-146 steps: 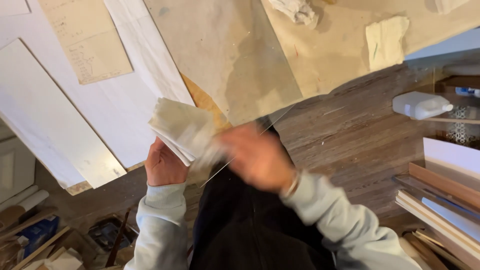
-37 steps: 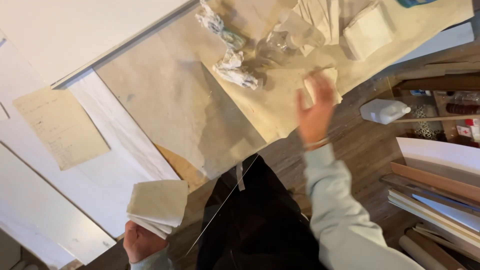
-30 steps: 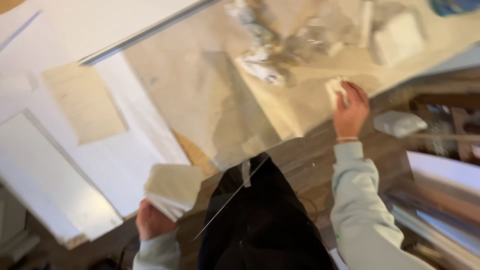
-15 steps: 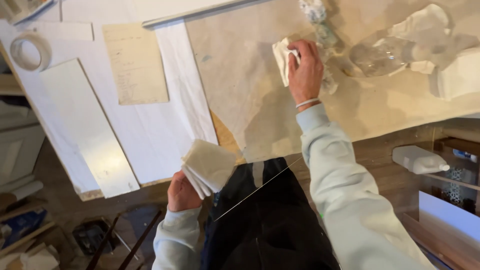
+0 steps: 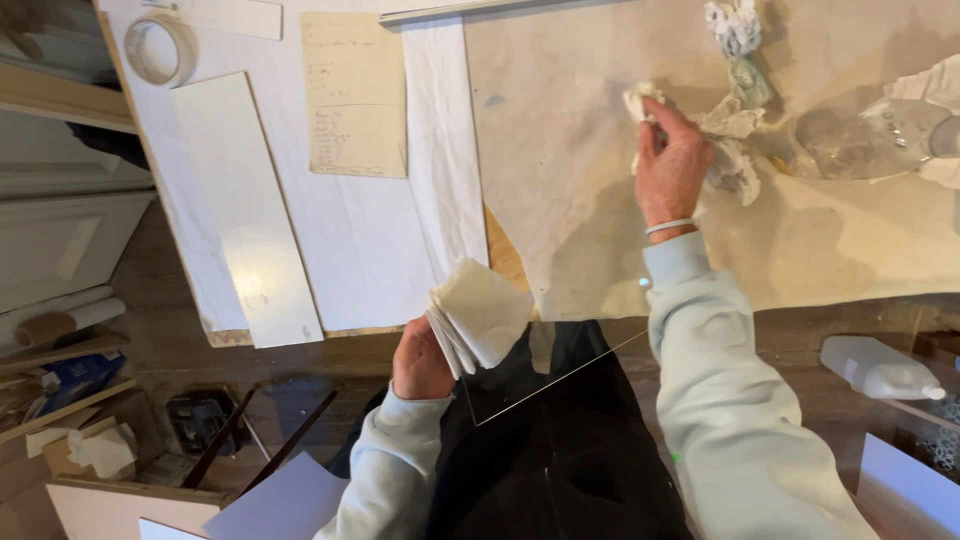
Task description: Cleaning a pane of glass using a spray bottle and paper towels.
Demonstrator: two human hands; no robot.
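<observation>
A clear glass pane (image 5: 600, 250) lies flat on the surface (image 5: 380, 250), and its near corner juts out past the surface's edge over the person's dark apron (image 5: 560, 450). The right hand (image 5: 672, 165) is closed on a crumpled white rag (image 5: 640, 105) and presses it down on the far part of the pane. The left hand (image 5: 420, 362) is clamped on a folded wad of white paper (image 5: 478, 315) at the pane's near left edge, just off the surface.

The overhanging corner looks like the chief hazard: hard pressure from the rag on the far part could tip or slide the pane, and a sheet with nothing under its corner may crack. The bare edge runs close to the left wrist and the apron, so a slip of the wad could bring skin against it.

Just beyond the right hand lie used crumpled rags (image 5: 735, 110) and a crinkled clear plastic wrap (image 5: 870, 130). A wide wiping stroke could sweep these across the pane, and any grit in them might scratch it.

Further out, a long white board (image 5: 250, 215), a sheet of notes (image 5: 355, 95) and a roll of tape (image 5: 160, 50) rest on white paper to the left. A white plastic bottle (image 5: 880, 368) lies on the floor to the right.
</observation>
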